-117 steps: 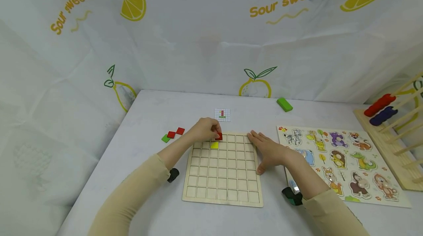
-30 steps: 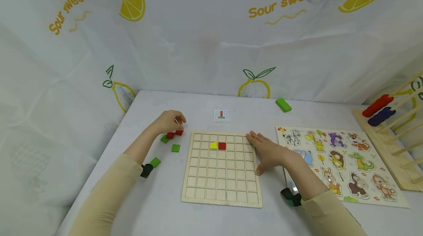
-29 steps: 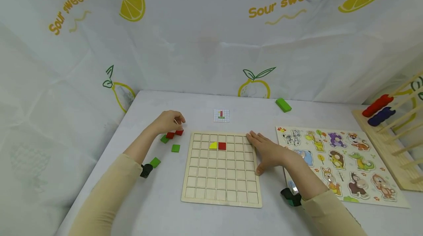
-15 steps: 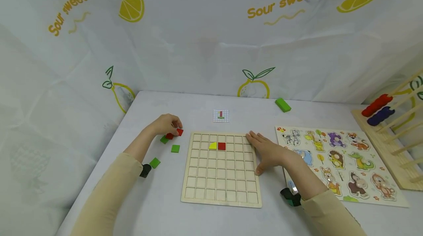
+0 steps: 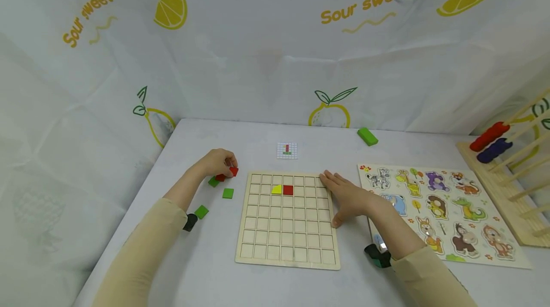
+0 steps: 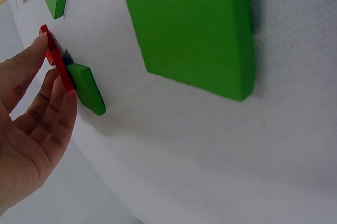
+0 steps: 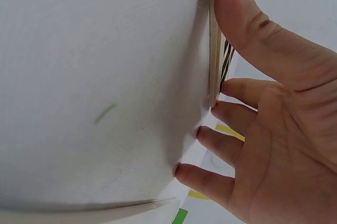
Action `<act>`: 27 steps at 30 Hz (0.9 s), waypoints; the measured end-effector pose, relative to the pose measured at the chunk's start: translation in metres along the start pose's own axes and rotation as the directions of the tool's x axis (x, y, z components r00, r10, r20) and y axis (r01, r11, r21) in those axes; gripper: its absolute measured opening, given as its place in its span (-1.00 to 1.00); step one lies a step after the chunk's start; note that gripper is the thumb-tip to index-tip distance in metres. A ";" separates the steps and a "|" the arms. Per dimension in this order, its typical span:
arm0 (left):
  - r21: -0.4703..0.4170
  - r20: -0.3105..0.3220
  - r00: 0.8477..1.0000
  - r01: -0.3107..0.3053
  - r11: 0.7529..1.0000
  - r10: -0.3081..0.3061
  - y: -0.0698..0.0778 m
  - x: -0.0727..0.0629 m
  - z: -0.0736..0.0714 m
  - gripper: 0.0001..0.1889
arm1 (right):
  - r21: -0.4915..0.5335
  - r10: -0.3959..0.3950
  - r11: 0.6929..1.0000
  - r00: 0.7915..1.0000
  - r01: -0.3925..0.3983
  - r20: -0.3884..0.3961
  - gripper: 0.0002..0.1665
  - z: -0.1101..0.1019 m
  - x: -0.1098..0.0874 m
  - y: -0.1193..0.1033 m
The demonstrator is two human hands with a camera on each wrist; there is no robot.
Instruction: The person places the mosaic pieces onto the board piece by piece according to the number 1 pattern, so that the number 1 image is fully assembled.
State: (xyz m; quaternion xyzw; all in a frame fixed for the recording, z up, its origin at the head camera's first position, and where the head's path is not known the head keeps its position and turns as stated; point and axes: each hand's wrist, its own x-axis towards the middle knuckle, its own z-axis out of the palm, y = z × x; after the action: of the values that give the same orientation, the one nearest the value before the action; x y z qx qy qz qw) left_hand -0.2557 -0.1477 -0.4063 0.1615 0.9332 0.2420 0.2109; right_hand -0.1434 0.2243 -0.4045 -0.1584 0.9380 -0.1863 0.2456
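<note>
At the left of the board, my left hand [image 5: 218, 162] pinches a red square tile [image 5: 234, 171] between thumb and fingers. A second red tile [image 5: 220, 177] lies right beside it, partly under the hand, with a green tile [image 5: 213, 181] next to that. In the left wrist view the fingertips touch the red tiles [image 6: 62, 70], close to a green tile [image 6: 87, 88]. My right hand [image 5: 347, 196] rests with spread fingers on the right edge of the wooden grid board [image 5: 275, 238]. A yellow piece with a rounded corner [image 5: 277, 189] and a red tile [image 5: 288, 190] occupy neighbouring cells.
Two more green tiles lie left of the board, one nearer [image 5: 201, 211] and one farther [image 5: 228, 193]. Behind the board is a small pattern card [image 5: 287, 150]. An animal puzzle [image 5: 442, 216], a green block [image 5: 367, 136] and a wooden bead frame [image 5: 498, 178] stand right.
My left hand has left the red tile in the cell beside the yellow piece and moved left to the loose tiles, where it has taken hold of another red one. The right hand stays put.
</note>
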 end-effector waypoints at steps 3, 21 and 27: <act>0.018 -0.007 1.000 -0.004 1.000 0.004 0.001 0.001 0.001 -0.80 | -0.001 0.002 1.000 1.000 -0.002 0.000 0.48 0.000 0.000 0.000; 0.074 -0.061 0.998 -0.004 0.997 0.008 0.007 0.002 0.004 -0.79 | 0.017 -0.022 1.000 1.000 0.022 -0.008 0.47 -0.001 -0.003 -0.002; 0.076 -0.071 0.997 -0.016 0.997 0.022 0.010 0.002 0.004 -0.80 | 0.018 -0.018 1.000 1.000 0.019 -0.007 0.46 -0.001 -0.003 -0.003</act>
State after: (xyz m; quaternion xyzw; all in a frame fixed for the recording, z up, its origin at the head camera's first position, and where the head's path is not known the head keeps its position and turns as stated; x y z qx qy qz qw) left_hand -0.2533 -0.1373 -0.4053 0.1694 0.9470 0.2145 0.1687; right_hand -0.1404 0.2231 -0.4016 -0.1642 0.9356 -0.1977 0.2420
